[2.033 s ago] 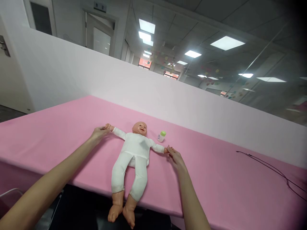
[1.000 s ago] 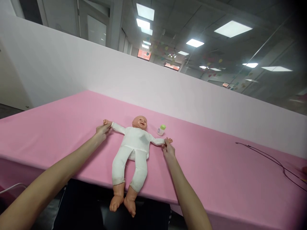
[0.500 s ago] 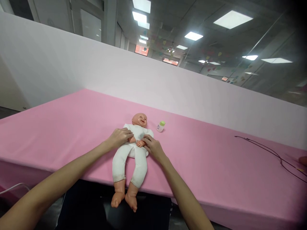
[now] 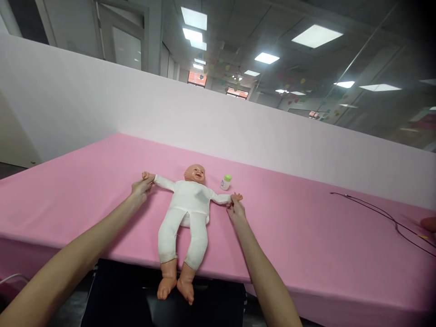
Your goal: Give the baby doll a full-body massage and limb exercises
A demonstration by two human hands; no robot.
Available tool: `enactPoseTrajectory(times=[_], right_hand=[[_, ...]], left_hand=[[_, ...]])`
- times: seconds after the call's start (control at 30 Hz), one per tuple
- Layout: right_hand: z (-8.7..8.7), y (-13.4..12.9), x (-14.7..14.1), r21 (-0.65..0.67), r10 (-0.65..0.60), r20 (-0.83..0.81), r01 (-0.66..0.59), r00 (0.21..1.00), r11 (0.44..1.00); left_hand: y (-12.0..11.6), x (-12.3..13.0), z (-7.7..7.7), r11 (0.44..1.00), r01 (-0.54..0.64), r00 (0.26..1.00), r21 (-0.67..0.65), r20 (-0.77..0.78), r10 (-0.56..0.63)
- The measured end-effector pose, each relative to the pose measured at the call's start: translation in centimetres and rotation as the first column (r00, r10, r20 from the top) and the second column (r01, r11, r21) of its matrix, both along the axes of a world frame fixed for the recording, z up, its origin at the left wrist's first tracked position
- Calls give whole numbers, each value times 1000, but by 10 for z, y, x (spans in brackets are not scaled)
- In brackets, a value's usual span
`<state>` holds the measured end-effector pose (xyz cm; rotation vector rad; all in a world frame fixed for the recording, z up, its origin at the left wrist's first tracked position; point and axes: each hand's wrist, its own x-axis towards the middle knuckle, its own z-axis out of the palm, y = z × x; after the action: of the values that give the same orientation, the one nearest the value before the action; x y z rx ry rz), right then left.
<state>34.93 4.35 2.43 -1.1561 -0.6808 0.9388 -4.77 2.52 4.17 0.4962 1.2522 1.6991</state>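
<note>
A baby doll [image 4: 190, 200] with a white cloth body lies on its back on the pink table [image 4: 289, 245], its feet hanging over the front edge. Its arms are stretched out to both sides. My left hand [image 4: 141, 188] is closed around the doll's wrist on the left, whose small hand shows above my fingers. On the other side, my right hand [image 4: 235, 209] pinches the doll's other wrist, with the tiny spread fingers sticking out. A small clear bottle with a green cap [image 4: 226, 182] stands just beyond my right hand, near the doll's head.
A thin black cable [image 4: 374, 210] runs across the table at the right. Part of a person's hand [image 4: 428, 224] shows at the right edge. Behind the table rises a low white partition [image 4: 204, 118]. A white cord [image 4: 13, 277] hangs at the lower left.
My hands have moved apart from the doll's belly, drawing its arms outward from its chest to both sides. The doll's body stays in place. The camera view has tilted slightly.
</note>
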Motion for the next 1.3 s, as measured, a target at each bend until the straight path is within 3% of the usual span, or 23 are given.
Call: enactPoseTrajectory(times=[0.1,0.2,0.27,0.37,0.43,0.5,0.57,0.6,0.67,0.73,0.77,0.83,0.9,1.0,1.07,1.13,1.2,1.23,1.3], right_hand=[[9,-10,-9,66,-12,80,7,997,998],[29,-26,-29,252,41,395,-151,918,956],[38,-37,-43,314,75,677,-379,732,870],[35,-50,-59,186,4,961,-655,277,733],[28,-55,-65,72,-70,997,-695,32,715],[23,-56,-67,21,-110,990,-697,-84,716],[23,-54,-66,19,-92,994,-711,-64,703],[26,-51,-64,45,-59,998,-714,6,698],[31,-43,-55,167,35,957,-646,288,745],[33,-32,-41,266,85,752,-418,654,869],[32,-27,-32,256,75,599,-279,797,925],[23,-17,-13,139,33,309,-80,950,987],[12,-12,1,10,28,119,-29,993,1000],[4,-13,8,-52,48,31,-47,998,998],[11,-18,0,20,47,92,-49,995,999],[27,-27,-14,133,67,230,-100,971,986],[42,-37,-31,235,120,437,-242,892,941],[48,-42,-39,261,150,562,-346,813,901],[50,-52,-52,221,187,802,-572,568,790]], left_hand=[[-1,5,4,997,9,995,83,-102,0],[-10,24,17,952,134,911,276,-411,-9],[-19,38,21,893,301,731,334,-683,9],[-32,52,15,812,520,288,265,-949,126],[-37,55,6,777,598,45,198,-976,214],[-39,55,-2,739,656,-66,155,-963,260],[-37,53,-2,709,691,-54,142,-968,246],[-36,51,0,714,683,2,157,-977,214],[-32,45,6,774,589,230,232,-966,114],[-25,33,12,874,388,556,293,-831,32],[-21,25,13,915,282,704,290,-710,8],[-13,7,11,968,124,905,216,-425,-22],[-7,-7,7,995,63,982,74,-185,-48],[-4,-12,5,999,37,998,-36,-49,-39],[-8,-4,10,998,26,992,55,-128,-18],[-15,12,19,974,73,950,216,-314,-2],[-25,29,26,922,219,824,321,-566,2],[-31,37,27,889,311,721,335,-693,9],[-43,50,24,826,486,459,286,-888,38]])
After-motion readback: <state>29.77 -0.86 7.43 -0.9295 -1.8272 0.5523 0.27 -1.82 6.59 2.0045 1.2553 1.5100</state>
